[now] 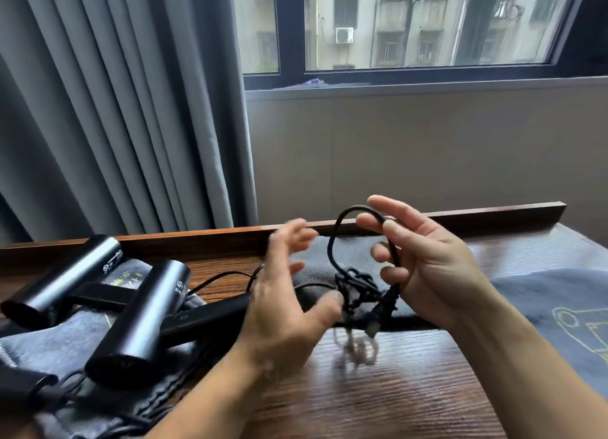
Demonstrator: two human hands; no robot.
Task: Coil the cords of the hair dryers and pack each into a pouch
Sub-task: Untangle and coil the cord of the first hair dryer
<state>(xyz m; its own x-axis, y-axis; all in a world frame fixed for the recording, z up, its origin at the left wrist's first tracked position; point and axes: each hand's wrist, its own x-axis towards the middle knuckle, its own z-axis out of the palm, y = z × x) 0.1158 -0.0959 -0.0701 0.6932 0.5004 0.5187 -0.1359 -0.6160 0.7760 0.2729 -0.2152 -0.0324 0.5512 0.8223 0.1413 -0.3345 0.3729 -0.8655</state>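
- Cord (329,244): black, held up over the worktop (394,389) at centre frame. One loop arches above the right hand (427,264); below it the cord bunches into a tangle, with the plug (373,328) hanging at the bottom.
- Right hand: palm up, fingers curled round the cord, grasping it.
- Left hand (279,300): released, fingers spread and motion-blurred. The thumb lies just beside the tangle; contact cannot be confirmed.
- Dark pouch (355,248): flat on the worktop behind the hands, against the raised back edge.
- Second pouch (543,300): grey with yellow stitching, at the right edge.
- Two hair dryers (144,310) (65,274): dark metallic, lying side by side at left on grey fabric (59,340).
- Curtain (115,109): grey, behind the dryers.
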